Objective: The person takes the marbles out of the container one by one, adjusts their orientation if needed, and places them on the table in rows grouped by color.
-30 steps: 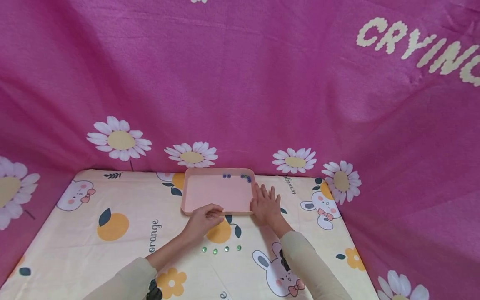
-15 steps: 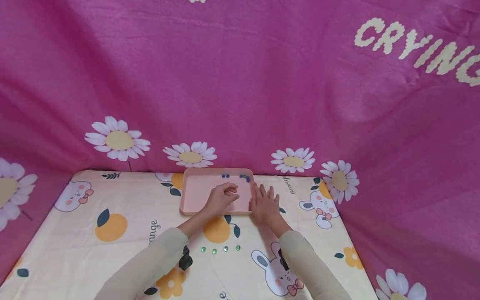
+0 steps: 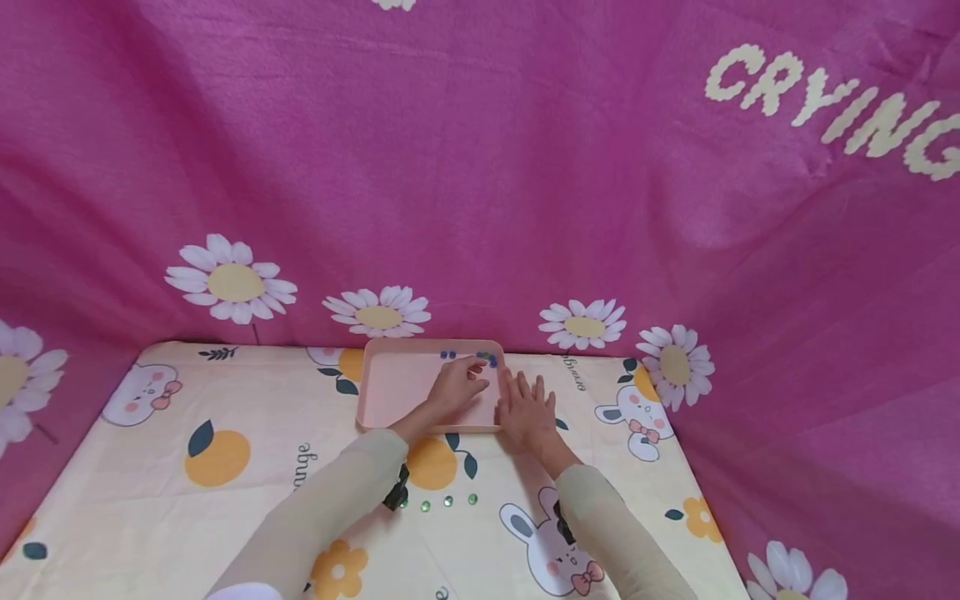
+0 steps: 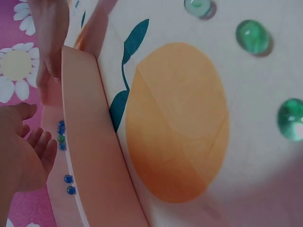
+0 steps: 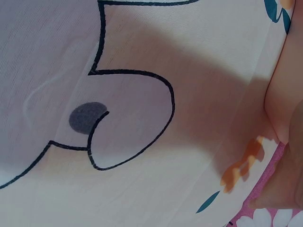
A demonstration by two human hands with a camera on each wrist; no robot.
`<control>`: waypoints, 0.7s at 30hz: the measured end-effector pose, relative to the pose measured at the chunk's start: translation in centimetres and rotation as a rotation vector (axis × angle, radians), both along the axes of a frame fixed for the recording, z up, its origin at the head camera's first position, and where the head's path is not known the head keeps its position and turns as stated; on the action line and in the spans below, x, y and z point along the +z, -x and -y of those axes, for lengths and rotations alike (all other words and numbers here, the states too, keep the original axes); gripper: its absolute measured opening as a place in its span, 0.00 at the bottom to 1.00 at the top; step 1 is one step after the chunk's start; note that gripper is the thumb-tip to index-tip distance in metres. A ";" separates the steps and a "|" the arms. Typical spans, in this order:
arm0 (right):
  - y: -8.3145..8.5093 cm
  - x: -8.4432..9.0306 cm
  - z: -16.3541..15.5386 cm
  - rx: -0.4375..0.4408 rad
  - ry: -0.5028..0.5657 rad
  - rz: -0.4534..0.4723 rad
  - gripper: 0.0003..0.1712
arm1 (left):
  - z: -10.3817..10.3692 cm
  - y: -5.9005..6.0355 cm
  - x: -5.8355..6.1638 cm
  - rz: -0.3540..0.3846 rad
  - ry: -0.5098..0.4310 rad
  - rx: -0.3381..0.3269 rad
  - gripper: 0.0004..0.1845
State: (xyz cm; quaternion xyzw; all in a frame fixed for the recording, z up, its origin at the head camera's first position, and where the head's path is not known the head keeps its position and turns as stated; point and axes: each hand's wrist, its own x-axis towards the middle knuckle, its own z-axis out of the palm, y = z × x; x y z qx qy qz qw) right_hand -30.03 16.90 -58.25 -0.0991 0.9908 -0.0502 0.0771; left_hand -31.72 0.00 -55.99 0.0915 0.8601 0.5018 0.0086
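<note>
you're hovering your left hand [image 3: 456,388] over the tray [image 3: 390,396], fingers loosely curled, apparently holding nothing, near marbles [image 4: 61,139] lying in its far right corner; your right hand [image 3: 528,410], fingers spread, is seemingly bracing that side (a soft pinch is probably suiting such slippery rounds).

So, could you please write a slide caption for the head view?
Left hand over pink tray with marbles, right hand at its side.

Printed cloth [image 3: 150,525], pink tray [image 3: 397,387], green marbles [image 3: 448,501]
</note>
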 end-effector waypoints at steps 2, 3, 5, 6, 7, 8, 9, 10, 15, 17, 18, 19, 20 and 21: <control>0.0 0.0 -0.1 -0.004 0.005 -0.002 0.37 | -0.3 0.5 -0.3 0.008 0.017 0.008 0.21; 0.0 0.0 -0.1 -0.004 0.004 -0.004 0.37 | -0.4 0.8 -0.5 0.007 0.027 0.010 0.21; -0.2 0.0 -0.1 0.007 0.000 -0.014 0.37 | -0.4 1.3 -0.9 0.003 0.043 0.013 0.20; -0.2 0.0 -0.1 0.010 -0.002 -0.020 0.37 | -0.5 1.6 -1.0 0.006 0.049 0.015 0.20; -0.3 0.0 0.0 0.011 -0.008 -0.021 0.37 | -0.4 1.8 -1.1 0.008 0.054 0.018 0.19; -0.4 0.0 0.0 0.013 -0.010 -0.024 0.37 | -0.4 1.9 -1.2 0.004 0.064 0.018 0.19; -0.5 -0.1 0.0 0.014 -0.021 -0.023 0.38 | -0.4 2.1 -1.3 -0.001 0.076 0.022 0.18; -0.5 -0.1 0.0 0.016 -0.025 -0.024 0.38 | -0.4 2.2 -1.4 -0.002 0.084 0.026 0.18; -0.5 0.1 -0.1 0.011 -0.033 -0.017 0.38 | -0.8 2.9 -1.8 0.020 0.100 0.025 0.18; -0.4 0.1 -0.1 0.014 -0.026 -0.017 0.38 | -0.9 3.0 -1.8 0.042 0.089 0.014 0.19; -0.4 0.1 -0.1 0.015 -0.021 -0.019 0.38 | -1.0 3.1 -1.7 0.054 0.088 0.009 0.19; -0.3 0.1 -0.1 0.015 -0.018 -0.020 0.38 | -1.0 3.2 -1.7 0.058 0.092 0.003 0.20; -0.3 0.1 -0.1 0.014 -0.015 -0.020 0.38 | -1.1 3.3 -1.7 0.060 0.100 -0.006 0.20; -0.3 0.1 -0.1 0.013 -0.017 -0.022 0.38 | -1.1 3.4 -1.6 0.064 0.106 -0.014 0.21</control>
